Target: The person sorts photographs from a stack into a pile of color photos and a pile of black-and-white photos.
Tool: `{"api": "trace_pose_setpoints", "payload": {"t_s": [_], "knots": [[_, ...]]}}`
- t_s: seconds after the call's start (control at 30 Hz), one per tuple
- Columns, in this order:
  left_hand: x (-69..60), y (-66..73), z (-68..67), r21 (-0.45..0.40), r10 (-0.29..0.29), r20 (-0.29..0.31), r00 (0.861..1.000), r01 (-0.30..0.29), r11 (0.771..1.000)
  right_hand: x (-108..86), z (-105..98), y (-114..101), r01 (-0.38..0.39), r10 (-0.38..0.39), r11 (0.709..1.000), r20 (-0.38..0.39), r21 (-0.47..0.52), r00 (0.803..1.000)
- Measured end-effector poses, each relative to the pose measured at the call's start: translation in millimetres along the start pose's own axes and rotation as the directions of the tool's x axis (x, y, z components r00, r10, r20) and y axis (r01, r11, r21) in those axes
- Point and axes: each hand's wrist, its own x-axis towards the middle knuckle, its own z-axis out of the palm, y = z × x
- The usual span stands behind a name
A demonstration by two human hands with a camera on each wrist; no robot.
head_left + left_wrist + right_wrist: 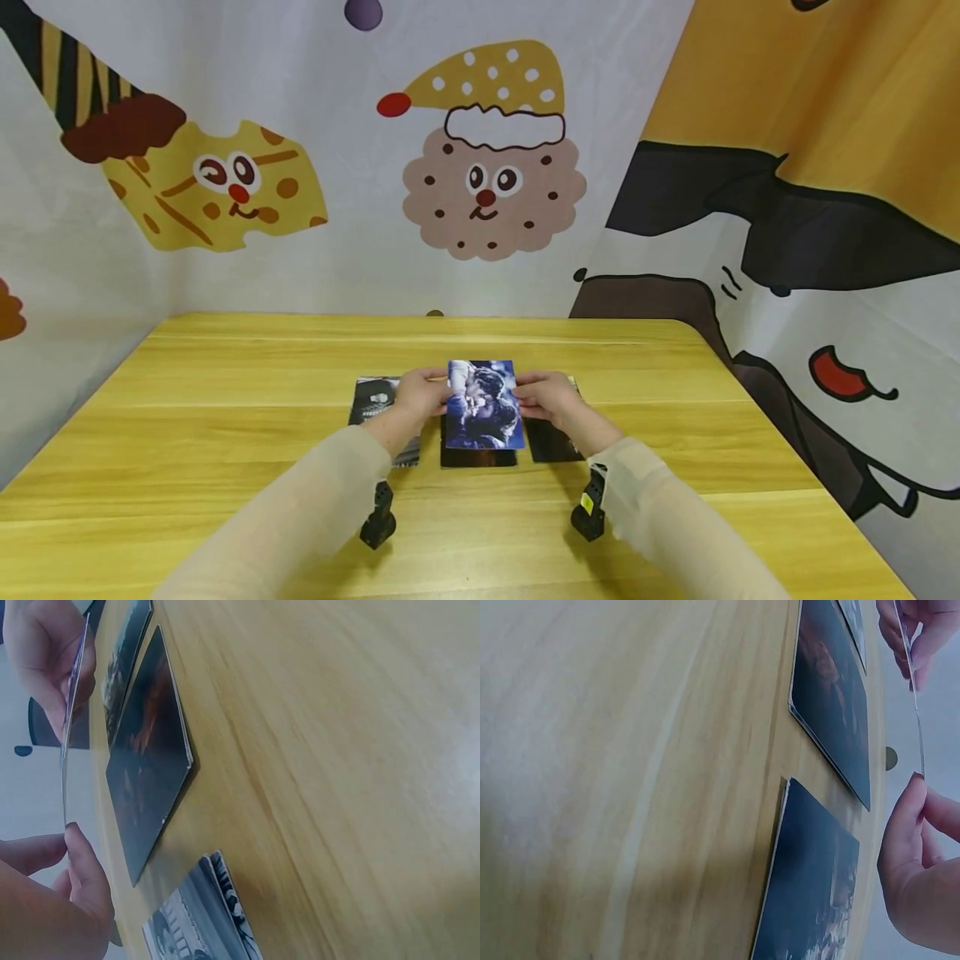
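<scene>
A blue and white picture card is held up above the table between two hands. The left hand pinches its left edge, and the right hand pinches its right edge. Seen nearly edge-on in the left wrist view, the card stands clear of the tabletop. Under it lies a dark card stack with a reddish patch, partly hidden. A black-and-white stack lies below the left hand, and another dark stack below the right.
The wooden table extends around the three stacks. Behind it hangs a white curtain with cartoon food figures. Black devices are strapped at both wrists, over beige sleeves.
</scene>
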Motion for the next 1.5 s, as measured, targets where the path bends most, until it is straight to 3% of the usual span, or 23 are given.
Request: {"api": "trace_pose_setpoints", "payload": {"t_s": [0.47,0.9,1.17,1.5], "knots": [[-1.2,7.7,9.5,0.011,-0.010,0.005,1.000,0.010,1.000,-0.7,-12.3,-2.7,0.034,-0.035,0.999,0.023,0.006,0.999],[-1.0,12.2,28.6,-0.047,0.004,0.028,1.000,-0.003,0.999,-3.6,-31.7,-4.5,0.010,-0.012,0.998,-0.029,-0.069,1.000],[-0.7,15.8,44.0,-0.079,-0.013,0.058,0.998,0.017,0.997,-3.6,-48.9,-3.4,-0.019,0.015,0.996,-0.050,-0.084,0.999],[-3.4,24.6,59.5,-0.043,-0.006,0.133,0.991,0.012,0.999,-3.4,-68.1,0.3,-0.042,0.035,0.992,-0.062,-0.115,0.997]]}}
